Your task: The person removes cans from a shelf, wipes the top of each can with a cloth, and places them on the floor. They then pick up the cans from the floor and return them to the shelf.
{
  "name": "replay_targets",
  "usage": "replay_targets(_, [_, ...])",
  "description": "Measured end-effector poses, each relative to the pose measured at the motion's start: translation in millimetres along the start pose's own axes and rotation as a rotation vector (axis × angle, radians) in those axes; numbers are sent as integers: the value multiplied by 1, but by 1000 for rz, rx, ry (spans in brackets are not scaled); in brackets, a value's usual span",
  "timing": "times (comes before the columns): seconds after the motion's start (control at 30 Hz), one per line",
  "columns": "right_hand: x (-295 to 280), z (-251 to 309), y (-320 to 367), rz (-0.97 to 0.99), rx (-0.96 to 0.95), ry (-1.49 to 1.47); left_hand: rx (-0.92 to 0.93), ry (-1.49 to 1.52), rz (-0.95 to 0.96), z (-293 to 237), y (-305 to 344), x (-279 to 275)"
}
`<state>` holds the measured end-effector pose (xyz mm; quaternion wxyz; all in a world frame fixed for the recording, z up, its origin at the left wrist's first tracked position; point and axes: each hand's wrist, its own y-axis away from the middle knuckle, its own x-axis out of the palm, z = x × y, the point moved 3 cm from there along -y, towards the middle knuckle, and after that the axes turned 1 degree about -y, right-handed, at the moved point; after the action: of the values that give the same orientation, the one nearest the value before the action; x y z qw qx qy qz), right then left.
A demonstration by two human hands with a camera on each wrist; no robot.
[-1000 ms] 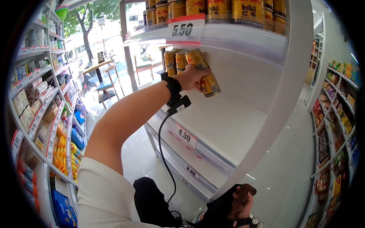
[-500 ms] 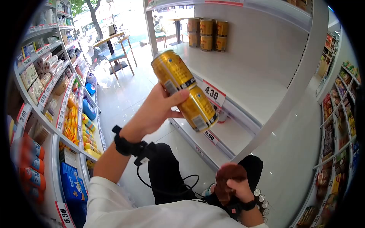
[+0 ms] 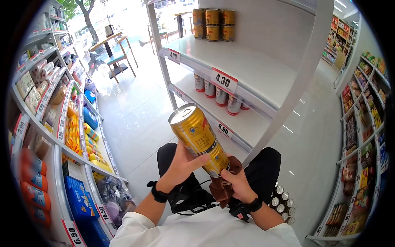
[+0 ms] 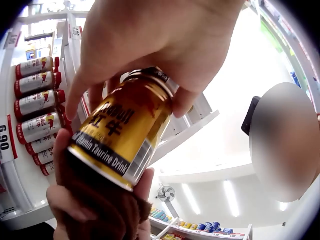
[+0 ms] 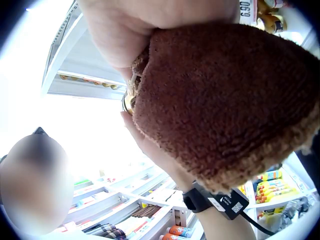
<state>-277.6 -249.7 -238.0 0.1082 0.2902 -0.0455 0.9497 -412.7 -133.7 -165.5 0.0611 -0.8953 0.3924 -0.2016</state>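
Two gold Red Bull cans, an upper one [image 3: 191, 128] and a lower one [image 3: 215, 161], sit end to end, tilted, in front of the person's lap. My left hand [image 3: 177, 169] grips them around the side, thumb across where they meet. My right hand [image 3: 240, 186] holds a brown cloth [image 3: 219, 192] against the bottom end of the lower can. In the left wrist view a can [image 4: 122, 127] shows its label, with the cloth [image 4: 102, 202] wrapped at its base. The cloth [image 5: 225, 95] fills much of the right wrist view and hides most of the cans.
More gold cans [image 3: 212, 25] stand stacked at the back left of the white shelf [image 3: 247, 61]. White-and-red cans [image 3: 221, 97] stand on the shelf below. Several cans [image 3: 282, 201] are on the floor at the right. Stocked shelves line both sides; a table and chair [image 3: 119, 57] stand farther left.
My left hand has brought the two cans from the shelf back toward the lap. The right hand, with the cloth, has come up to meet their lower end.
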Motion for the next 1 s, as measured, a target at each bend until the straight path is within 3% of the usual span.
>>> replay_targets(0.07, [10, 1, 0, 32, 28, -68, 32, 68, 85, 17, -3, -4])
replay_targets(0.13, [11, -4, -2, 16, 23, -20, 256, 311, 127, 17, -5, 4])
replay_targets(0.17, [11, -5, -3, -6, 14, 18, 351, 228, 4, 27, -6, 2])
replay_targets(0.2, [13, -5, -4, -1, 13, 24, 359, 229, 3, 32, -5, 0])
replay_targets(0.27, [18, -1, -6, 51, -48, 216, 321, 260, -180, 36, -5, -7])
replay_targets(0.3, [16, 2, -7, 56, -55, 219, 334, 257, -190, 33, -6, -7])
replay_targets(0.37, [8, 11, -7, 149, -28, 530, 303, 261, -176, 30, -4, -16])
replay_targets(0.5, [-1, 52, -2, -59, -49, 337, 216, 104, -280, 25, -1, -22])
replay_targets(0.6, [24, 79, -13, 40, -435, 466, 169, -12, -200, 44, 3, -35])
replay_targets(0.63, [36, 82, -16, -63, -668, 681, 129, 76, -175, 43, 6, -30])
replay_targets(0.67, [44, 81, -20, -61, -658, 677, 145, 56, -165, 42, 8, -24])
replay_targets(0.73, [70, 80, -19, 67, -1157, 1156, 233, -43, -141, 32, 11, -8])
replay_targets(0.77, [80, 72, -22, 94, -1195, 1274, 206, -22, -95, 28, 10, -1])
replay_targets(0.8, [79, 62, -24, 67, -1255, 1282, 52, 145, -105, 29, 13, 0])
replay_targets(0.87, [77, 58, -27, 13, -1232, 1271, 5, 98, -111, 35, 16, 1])
replay_targets(1.0, [73, 60, -31, -48, -1195, 1257, 105, -111, -18, 43, 16, -6])
